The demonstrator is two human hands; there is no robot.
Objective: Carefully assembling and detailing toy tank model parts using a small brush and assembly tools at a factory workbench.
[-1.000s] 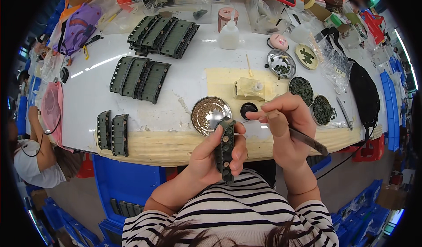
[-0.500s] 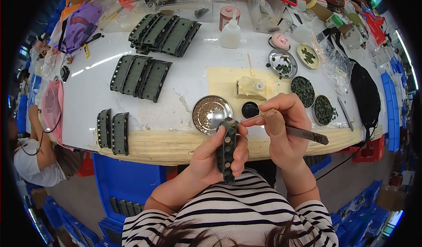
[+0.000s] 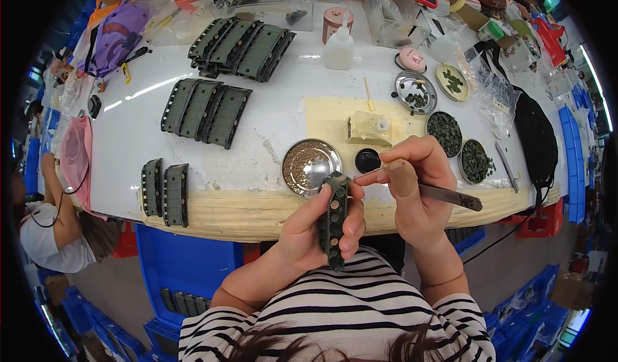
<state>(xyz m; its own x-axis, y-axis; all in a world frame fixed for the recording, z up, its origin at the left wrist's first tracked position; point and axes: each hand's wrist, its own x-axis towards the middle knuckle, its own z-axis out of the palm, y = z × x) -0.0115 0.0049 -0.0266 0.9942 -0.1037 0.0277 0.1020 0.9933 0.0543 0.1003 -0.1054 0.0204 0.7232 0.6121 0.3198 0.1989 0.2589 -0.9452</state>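
Observation:
My left hand is closed round a curved dark green plastic piece with toothed edges and bronze round discs on its face. It stands nearly upright above the table's front edge. Flat metal tweezers lie in my right hand, their broad end sticking out to the right. A brown covering wraps part of that thumb. The fingertips of the right hand come close to the top of the green piece; fingers hide the tweezers' tips. Beyond both hands sit a round metal dish of small bronze bits and a black round pot.
Finished-looking green pieces stand in rows at left, with two more near the edge. At right are dishes of small green parts and a slim metal tool. A white squeeze bottle stands farther back. Another person sits far left.
Almost nothing differs. Both hands keep the same grip and place, with only a very slight shift of the green piece and the tweezers.

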